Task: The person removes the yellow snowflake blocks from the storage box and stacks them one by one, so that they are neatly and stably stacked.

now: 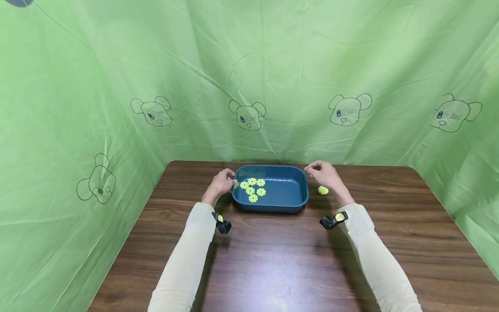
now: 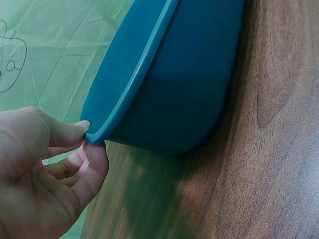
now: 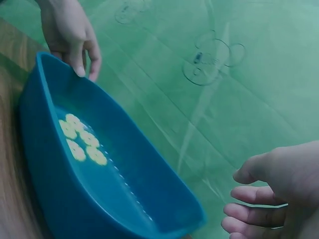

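Note:
A blue rectangular basin (image 1: 286, 186) with rounded corners stands on the table. Several yellow-green flower-shaped pieces (image 1: 253, 198) lie in its left half. My left hand (image 1: 223, 181) is at the left end; the left wrist view shows thumb and finger pinching the basin's rim (image 2: 132, 89). Just beyond the right end, my right hand (image 1: 325, 175) hovers with loosely bent fingers. The right wrist view shows this hand (image 3: 279, 194) apart from the basin, holding nothing. On the table by the right wrist lies another yellow-green piece (image 1: 323, 190).
The brown wooden table (image 1: 269, 260) spreads in front and to both sides. A green curtain (image 1: 288, 78) printed with mouse-like heads hangs right behind the table's back edge. Each wrist wears a black camera mount (image 1: 222, 224).

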`<move>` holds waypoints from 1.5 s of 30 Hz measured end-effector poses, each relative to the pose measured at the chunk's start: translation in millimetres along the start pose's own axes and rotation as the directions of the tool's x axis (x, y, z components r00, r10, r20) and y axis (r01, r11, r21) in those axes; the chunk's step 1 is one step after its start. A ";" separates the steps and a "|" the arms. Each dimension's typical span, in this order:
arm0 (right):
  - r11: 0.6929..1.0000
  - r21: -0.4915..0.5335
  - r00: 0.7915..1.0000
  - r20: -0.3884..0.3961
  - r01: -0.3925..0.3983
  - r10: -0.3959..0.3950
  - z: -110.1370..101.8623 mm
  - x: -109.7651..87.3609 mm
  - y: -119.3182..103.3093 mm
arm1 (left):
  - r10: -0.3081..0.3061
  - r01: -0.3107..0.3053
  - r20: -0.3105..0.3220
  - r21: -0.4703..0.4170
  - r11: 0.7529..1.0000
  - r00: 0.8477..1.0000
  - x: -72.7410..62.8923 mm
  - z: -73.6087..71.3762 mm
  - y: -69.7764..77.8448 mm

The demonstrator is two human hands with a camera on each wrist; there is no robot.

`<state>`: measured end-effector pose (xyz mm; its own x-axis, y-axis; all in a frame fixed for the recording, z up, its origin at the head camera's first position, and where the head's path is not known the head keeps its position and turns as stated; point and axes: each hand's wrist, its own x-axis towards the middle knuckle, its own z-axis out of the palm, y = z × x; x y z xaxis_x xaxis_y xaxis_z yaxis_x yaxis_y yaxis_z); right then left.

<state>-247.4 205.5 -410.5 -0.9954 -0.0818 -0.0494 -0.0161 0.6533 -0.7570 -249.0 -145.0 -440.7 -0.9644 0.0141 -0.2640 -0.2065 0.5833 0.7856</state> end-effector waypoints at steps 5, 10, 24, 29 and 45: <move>0.998 0.015 0.998 -0.009 0.063 -0.063 19.3 1.6 -9.1 | 0.010 -0.010 0.000 -0.009 1.000 1.000 0.1 0.2 -0.9; 0.988 0.000 0.988 -0.002 0.156 -0.156 38.2 1.5 -15.2 | 0.012 -0.012 0.000 -0.002 1.000 1.000 -0.8 0.0 -2.0; 0.986 0.012 0.982 0.085 0.167 -0.167 90.7 8.7 -21.9 | 0.015 -0.015 0.002 0.023 1.000 1.000 -2.2 -0.4 -0.7; 0.985 -0.019 0.979 0.112 0.171 -0.168 106.5 15.4 -20.6 | 0.017 -0.017 -0.001 0.020 1.000 1.000 -1.6 -0.7 -1.1; 0.968 -0.149 0.956 0.245 0.202 -0.162 132.4 31.1 -30.2 | 0.009 -0.009 0.001 0.006 1.000 1.000 0.9 -0.1 -2.1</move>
<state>-265.4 83.6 -475.4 -0.9260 -0.3679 -0.0843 -0.2304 0.7279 -0.6459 -249.5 -146.3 -442.5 -0.9660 0.0200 -0.2576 -0.1970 0.5880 0.7845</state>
